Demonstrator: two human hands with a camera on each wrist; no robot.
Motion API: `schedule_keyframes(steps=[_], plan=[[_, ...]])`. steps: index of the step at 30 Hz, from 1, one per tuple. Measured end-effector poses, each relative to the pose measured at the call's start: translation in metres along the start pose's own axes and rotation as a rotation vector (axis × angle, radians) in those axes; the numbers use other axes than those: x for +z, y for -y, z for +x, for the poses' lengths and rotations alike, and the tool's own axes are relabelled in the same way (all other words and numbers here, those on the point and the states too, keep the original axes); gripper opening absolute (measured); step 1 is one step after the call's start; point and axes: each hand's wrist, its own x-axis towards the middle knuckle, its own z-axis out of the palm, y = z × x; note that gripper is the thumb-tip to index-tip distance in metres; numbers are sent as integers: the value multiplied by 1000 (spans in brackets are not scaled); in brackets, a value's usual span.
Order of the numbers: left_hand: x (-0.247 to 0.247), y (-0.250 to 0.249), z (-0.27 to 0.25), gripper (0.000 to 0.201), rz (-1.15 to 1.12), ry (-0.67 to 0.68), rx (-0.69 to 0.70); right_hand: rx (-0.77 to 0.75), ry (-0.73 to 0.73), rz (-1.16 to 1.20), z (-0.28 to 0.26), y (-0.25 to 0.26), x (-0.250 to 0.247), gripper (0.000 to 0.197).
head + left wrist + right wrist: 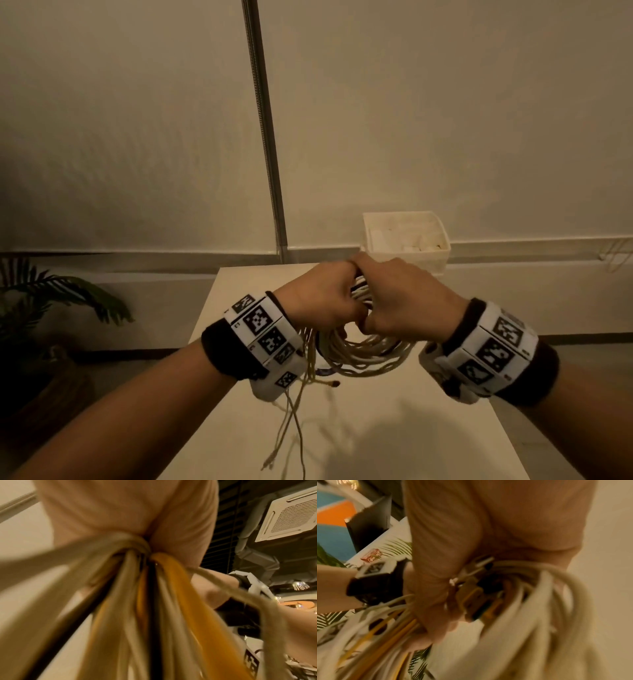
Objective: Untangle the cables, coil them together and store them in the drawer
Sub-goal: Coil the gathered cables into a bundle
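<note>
Both fists meet knuckle to knuckle above a pale table (359,428). The left hand (317,301) and the right hand (407,301) are curled tight round the cables (363,358), whose coil of white and yellow loops hangs just below them, loose ends trailing under the left wrist. Beyond the right hand sits a white bin (407,255) against the wall; a plant (51,301) stands far left.

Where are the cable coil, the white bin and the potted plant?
cable coil (363,356), head view, on hanging loops below the hands.
white bin (406,255), head view, on its front wall.
potted plant (68,291), head view, on a frond.
</note>
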Motion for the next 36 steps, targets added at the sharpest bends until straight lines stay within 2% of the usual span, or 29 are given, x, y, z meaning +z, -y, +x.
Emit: schedule_keyframes(steps=[5, 7, 9, 12, 15, 17, 19, 22, 24, 27, 31, 34, 36], plan=[[-2, -1, -7, 56, -190, -22, -44, 2, -7, 98, 1, -4, -4, 88], [-3, 7, -12, 59, -246, 0, -53, -30, 1, 72, 0, -4, -3, 84], [-4, 16, -17, 57, -321, 8, -55, -25, -21, 80, 0, -7, -1, 69], [7, 23, -20, 37, -541, -159, -38, 94, -184, 234, 3, -11, 2, 21], [29, 22, -21, 27, -727, -381, -28, 194, -304, 345, 8, -9, 6, 12], [38, 27, -17, 32, -713, -457, -16, 250, -359, 443, 10, -10, 8, 11], [41, 28, -15, 31, -746, -481, -34, 299, -423, 532, 12, -13, 10, 12], [41, 22, -12, 13, -844, -534, -54, 362, -454, 702, 11, -12, 17, 11], [38, 19, -9, 12, -859, -577, -38, 394, -487, 837, 8, -7, 21, 12], [27, 19, -5, 11, -785, -555, -12, 396, -447, 893, 0, -4, 20, 16], [14, 21, -7, 7, -644, -447, 52, 313, -246, 772, -15, -10, 5, 38], [9, 20, -8, 7, -570, -354, 77, 193, -213, 511, -17, -9, -10, 70], [6, 16, -9, 9, -520, -317, 96, 87, -149, 385, -11, -5, -16, 75]])
